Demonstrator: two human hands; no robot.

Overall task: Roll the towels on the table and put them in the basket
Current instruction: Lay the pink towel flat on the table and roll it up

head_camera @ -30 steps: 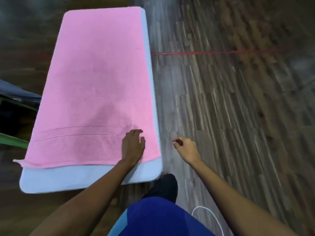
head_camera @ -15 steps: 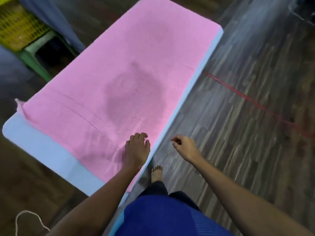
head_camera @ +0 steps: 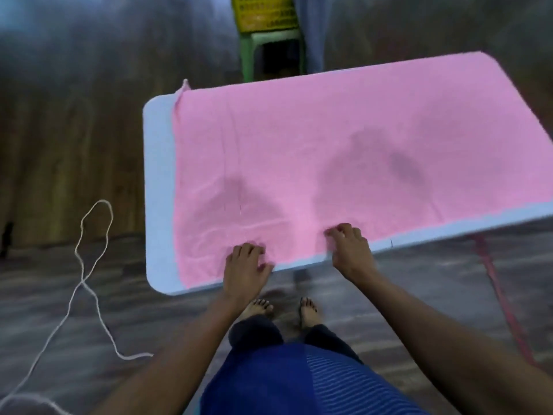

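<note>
Pink terry towel (head_camera: 344,151), soft and limp we judge, lies spread on the pale blue bench (head_camera: 158,181) beyond our left grip (head_camera: 245,262) and right grip (head_camera: 348,250), both curled and pinching its near hem, the hold we'd roll from.

The towel (head_camera: 344,139) lies flat on the counter (head_camera: 158,175) in front of you, leaving a bare strip on your left. Your left grip (head_camera: 244,265) and right grip (head_camera: 350,250) sit side by side on its near edge. Behind the counter the basket (head_camera: 266,13) sits on a stool (head_camera: 270,59), and a cord (head_camera: 86,265) lies on the floor (head_camera: 59,145) to your left.
</note>
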